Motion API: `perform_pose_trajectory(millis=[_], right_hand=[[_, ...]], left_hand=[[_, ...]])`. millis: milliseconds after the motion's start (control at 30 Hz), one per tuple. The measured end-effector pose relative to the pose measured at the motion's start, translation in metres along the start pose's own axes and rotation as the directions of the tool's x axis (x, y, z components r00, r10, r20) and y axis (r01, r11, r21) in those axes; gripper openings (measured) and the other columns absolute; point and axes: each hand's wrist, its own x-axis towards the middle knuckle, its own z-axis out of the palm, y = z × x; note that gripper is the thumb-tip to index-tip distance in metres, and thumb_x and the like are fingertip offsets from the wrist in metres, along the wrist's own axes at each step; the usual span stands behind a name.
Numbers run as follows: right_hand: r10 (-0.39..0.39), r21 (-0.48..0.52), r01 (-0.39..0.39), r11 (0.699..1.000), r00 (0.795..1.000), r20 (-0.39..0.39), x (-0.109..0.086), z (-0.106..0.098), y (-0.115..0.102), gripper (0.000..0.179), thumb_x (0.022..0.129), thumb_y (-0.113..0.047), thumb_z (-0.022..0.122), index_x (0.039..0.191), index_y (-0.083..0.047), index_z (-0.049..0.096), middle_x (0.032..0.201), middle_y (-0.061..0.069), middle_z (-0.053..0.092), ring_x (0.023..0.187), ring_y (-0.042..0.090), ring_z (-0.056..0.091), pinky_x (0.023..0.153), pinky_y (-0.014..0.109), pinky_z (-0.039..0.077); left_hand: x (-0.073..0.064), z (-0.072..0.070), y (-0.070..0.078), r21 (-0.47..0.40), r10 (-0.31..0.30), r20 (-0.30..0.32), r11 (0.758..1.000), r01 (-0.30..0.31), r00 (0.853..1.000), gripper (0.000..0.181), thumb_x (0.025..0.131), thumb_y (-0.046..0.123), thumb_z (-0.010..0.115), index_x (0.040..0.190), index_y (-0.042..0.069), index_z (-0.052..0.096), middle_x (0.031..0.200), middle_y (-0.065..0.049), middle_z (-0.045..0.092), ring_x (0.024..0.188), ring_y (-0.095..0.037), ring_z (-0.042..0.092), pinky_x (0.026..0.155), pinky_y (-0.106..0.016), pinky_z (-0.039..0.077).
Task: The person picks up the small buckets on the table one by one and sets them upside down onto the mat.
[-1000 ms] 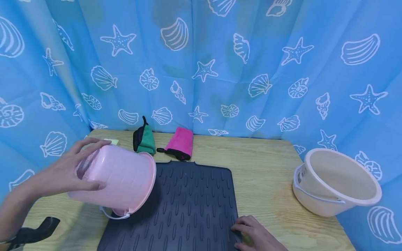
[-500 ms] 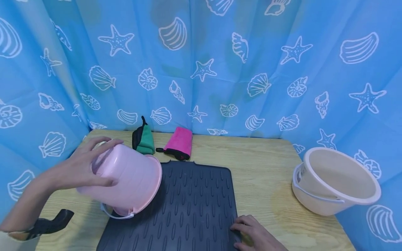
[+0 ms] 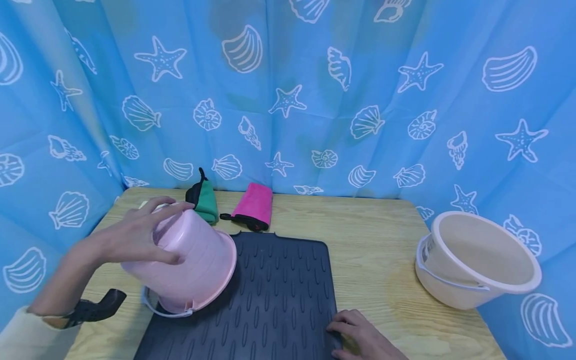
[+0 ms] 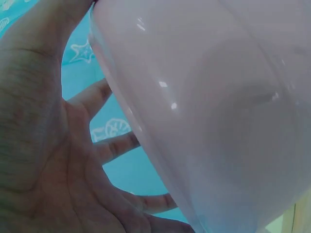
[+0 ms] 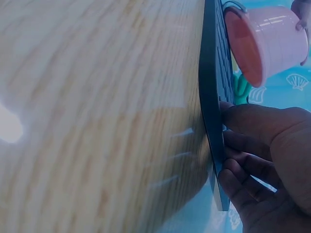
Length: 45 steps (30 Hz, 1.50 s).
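Observation:
My left hand [image 3: 146,232] grips a pink bucket [image 3: 198,265] at its base, thumb and fingers spread across the bottom. The bucket lies tilted on its side, mouth turned down and right over a dark ribbed rubber mat [image 3: 279,290]. Its white handle [image 3: 168,314] hangs below the rim. In the left wrist view the bucket wall [image 4: 204,107] fills most of the picture, with the fingers [image 4: 114,148] reaching behind it. My right hand [image 3: 360,332] rests at the mat's right edge; the right wrist view shows bent fingertips [image 5: 231,182] touching the mat's side.
A cream bucket [image 3: 450,295] with a handle stands tilted at the table's right side. Near the back lie a green cloth [image 3: 207,202] and a pink cloth [image 3: 254,202], both black-trimmed. A blue shell-print curtain [image 3: 288,130] encloses the wooden table [image 3: 373,240].
My left hand has carried the pink bucket to the right over the mat, its mouth tipping further down. The right hand stays at the mat's edge. The head view has shifted slightly.

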Motion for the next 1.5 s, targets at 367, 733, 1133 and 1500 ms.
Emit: perform_pose_trajectory(millis=[367, 733, 1133, 1500], right_hand=[[-0.011, -0.006, 0.011, 1.000, 1.000, -0.013, -0.001, -0.001, 0.001, 0.027, 0.093, -0.027, 0.073, 0.116, -0.013, 0.070, 0.113, -0.005, 0.058, 0.097, 0.009, 0.050, 0.074, 0.027, 0.048], [-0.041, -0.017, 0.041, 0.999, 0.998, -0.040, -0.002, -0.001, 0.002, 0.027, 0.092, -0.024, 0.074, 0.115, -0.011, 0.070, 0.113, -0.003, 0.059, 0.097, 0.010, 0.050, 0.075, 0.027, 0.048], [-0.128, -0.015, 0.127, 0.992, 0.987, -0.095, -0.004, 0.008, 0.007, 0.030, 0.089, -0.021, 0.077, 0.116, -0.010, 0.069, 0.111, -0.001, 0.059, 0.095, 0.011, 0.051, 0.075, 0.027, 0.048], [-0.051, -0.002, 0.051, 0.999, 0.997, -0.063, -0.005, 0.004, 0.002, 0.027, 0.092, -0.024, 0.074, 0.116, -0.012, 0.069, 0.113, -0.004, 0.058, 0.098, 0.010, 0.051, 0.075, 0.028, 0.049]], left_hand=[[0.011, 0.011, 0.016, 0.058, 0.012, 0.018, 0.998, -0.013, 1.000, 0.096, 0.070, 0.060, 0.080, 0.151, 0.027, 0.041, 0.150, -0.022, 0.031, 0.122, -0.056, 0.043, 0.091, -0.074, 0.032], [0.019, 0.022, 0.036, 0.079, -0.063, 0.073, 0.995, 0.058, 0.995, 0.096, 0.068, 0.060, 0.080, 0.151, 0.032, 0.041, 0.153, -0.022, 0.028, 0.115, -0.062, 0.035, 0.072, -0.065, 0.046], [0.023, 0.029, 0.047, 0.102, -0.089, 0.085, 0.992, 0.080, 0.992, 0.097, 0.066, 0.058, 0.081, 0.151, 0.030, 0.043, 0.155, -0.020, 0.029, 0.125, -0.065, 0.028, 0.093, -0.081, 0.029], [0.028, 0.032, 0.058, 0.142, -0.115, 0.093, 0.985, 0.101, 0.989, 0.098, 0.067, 0.060, 0.081, 0.152, 0.032, 0.042, 0.157, -0.020, 0.026, 0.125, -0.070, 0.025, 0.079, -0.081, 0.039]])
